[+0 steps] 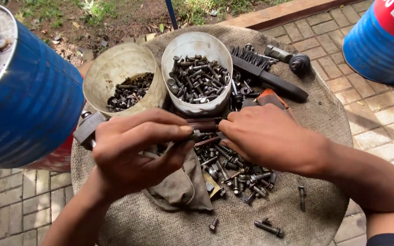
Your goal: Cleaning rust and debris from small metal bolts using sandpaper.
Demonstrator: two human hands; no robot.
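Observation:
My left hand (137, 148) pinches a small dark nut or bolt head (196, 134) between thumb and forefinger, over a grey rag (178, 187). My right hand (265, 136) meets it from the right, fingers closed on a rusty brown bolt shaft (204, 142) that points at the left fingertips. Both hands hover above a loose pile of dark bolts and nuts (238, 173) on a round, burlap-covered surface (297, 200). Whether the two pieces are joined is hidden by my fingers.
Two white buckets of bolts, one left (119, 68) and one right (197, 50), stand behind my hands. A black wire brush (270, 75) lies at the back right. Blue drums stand at the left (28, 105) and top right (384, 41). Brick paving surrounds the surface.

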